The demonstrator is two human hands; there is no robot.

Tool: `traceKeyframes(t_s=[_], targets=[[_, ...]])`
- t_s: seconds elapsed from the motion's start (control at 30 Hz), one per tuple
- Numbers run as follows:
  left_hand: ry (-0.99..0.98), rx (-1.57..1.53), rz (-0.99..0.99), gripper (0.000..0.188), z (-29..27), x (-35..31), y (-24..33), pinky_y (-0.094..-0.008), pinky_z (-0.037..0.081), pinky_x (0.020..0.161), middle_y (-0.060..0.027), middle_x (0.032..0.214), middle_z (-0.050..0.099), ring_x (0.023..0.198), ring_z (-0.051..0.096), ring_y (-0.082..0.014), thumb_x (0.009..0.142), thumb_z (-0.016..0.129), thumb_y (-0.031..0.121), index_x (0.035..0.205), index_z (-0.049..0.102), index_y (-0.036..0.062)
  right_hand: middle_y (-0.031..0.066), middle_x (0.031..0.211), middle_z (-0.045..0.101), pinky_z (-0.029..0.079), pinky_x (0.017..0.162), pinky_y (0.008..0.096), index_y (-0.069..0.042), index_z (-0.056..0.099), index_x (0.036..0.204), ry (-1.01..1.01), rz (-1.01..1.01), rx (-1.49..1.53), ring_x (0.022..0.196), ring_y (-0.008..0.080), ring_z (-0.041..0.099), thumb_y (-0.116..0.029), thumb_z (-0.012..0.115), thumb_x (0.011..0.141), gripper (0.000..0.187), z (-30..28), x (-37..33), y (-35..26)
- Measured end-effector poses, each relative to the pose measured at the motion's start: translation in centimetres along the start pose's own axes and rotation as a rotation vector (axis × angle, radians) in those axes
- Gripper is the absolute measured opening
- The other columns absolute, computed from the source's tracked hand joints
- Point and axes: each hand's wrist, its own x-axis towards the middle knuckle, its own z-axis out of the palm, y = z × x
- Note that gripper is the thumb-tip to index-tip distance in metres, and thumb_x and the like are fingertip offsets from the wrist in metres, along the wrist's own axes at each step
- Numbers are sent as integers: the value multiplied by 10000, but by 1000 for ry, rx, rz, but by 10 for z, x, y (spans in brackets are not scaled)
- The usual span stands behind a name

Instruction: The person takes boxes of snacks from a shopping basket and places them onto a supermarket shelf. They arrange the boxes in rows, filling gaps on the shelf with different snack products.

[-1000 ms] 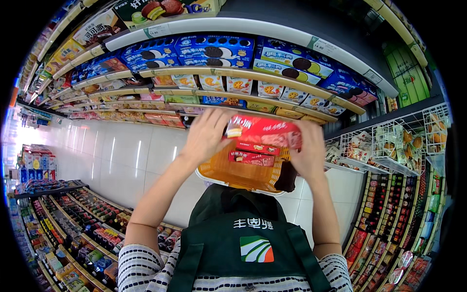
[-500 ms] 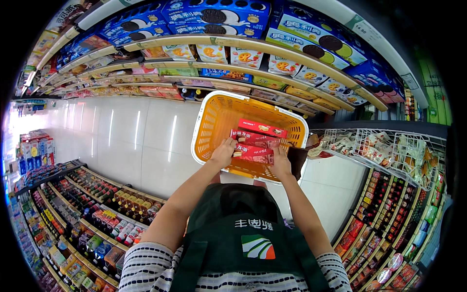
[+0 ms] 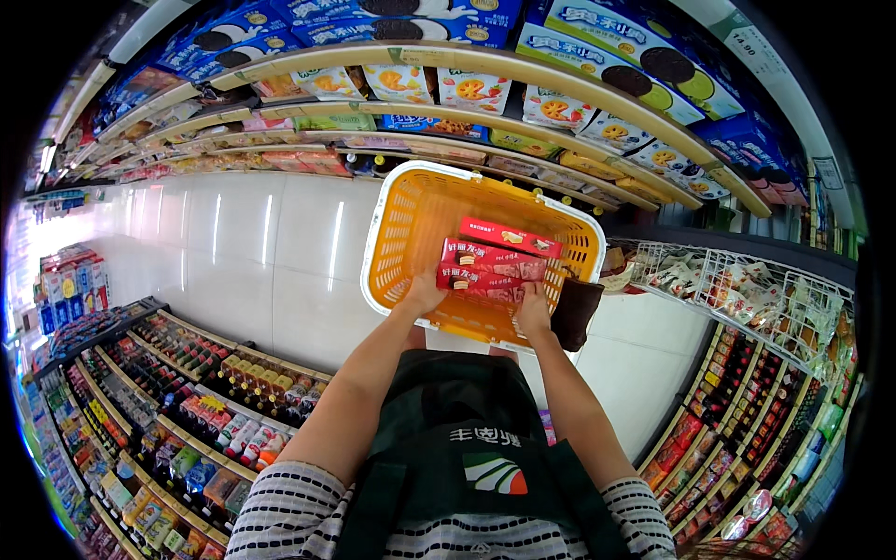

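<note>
A yellow plastic basket (image 3: pixel 397 210) with a white rim lies below me, and both my hands reach into it. Inside are red snack boxes: one (image 3: pixel 510 236) by the far side and two with cake pictures, a middle box (image 3: pixel 504 262) and a near box (image 3: pixel 478 283), lying close together. My left hand (image 3: pixel 425 295) closes on the left end of the near box, its fingertips partly hidden. At the other end of that same box, my right hand (image 3: pixel 534 311) grips with bent fingers. A dark brown flat item (image 3: pixel 577 313) hangs by the basket's right side.
Shelves ahead carry blue biscuit boxes (image 3: pixel 401 23) and white fruit-print boxes (image 3: pixel 471 91). Wire baskets (image 3: pixel 747 289) of packaged food jut out at right. Bottle shelves (image 3: pixel 238 411) stand at lower left, packet shelves (image 3: pixel 747 411) at lower right. Pale tiled floor (image 3: pixel 252 252) lies between.
The near box has sunk lower into the basket and sits closer against the middle one, with both hands still at its ends. The view has shifted slightly.
</note>
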Motion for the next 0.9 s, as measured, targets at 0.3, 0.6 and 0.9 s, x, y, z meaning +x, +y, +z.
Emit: traceKeyframes(t_s=[0.3,0.6,0.9], targets=[[190,-106,142,508,-11,-19,23,-419,516,818,-247,983,642,929,631,-384,725,694,168,1184,549,4,249,1019,559,488,845,447,16,539,1058,176,-190,63,973,426,557,42,545,742,317,-16,-1,-31],[442,-232,499,507,-127,-45,159,-368,474,908,-228,1163,593,1065,593,-339,774,637,97,1250,510,-22,216,1007,568,476,842,414,6,565,1059,407,-597,317,966,402,566,55,580,746,317,-161,21,-177],[1093,-272,935,409,-334,-117,265,-344,460,930,-154,1213,537,1137,541,-259,844,575,-5,1246,500,13,179,1050,571,523,770,358,-3,545,1090,710,-976,467,934,324,605,35,570,806,287,-360,-6,-349]])
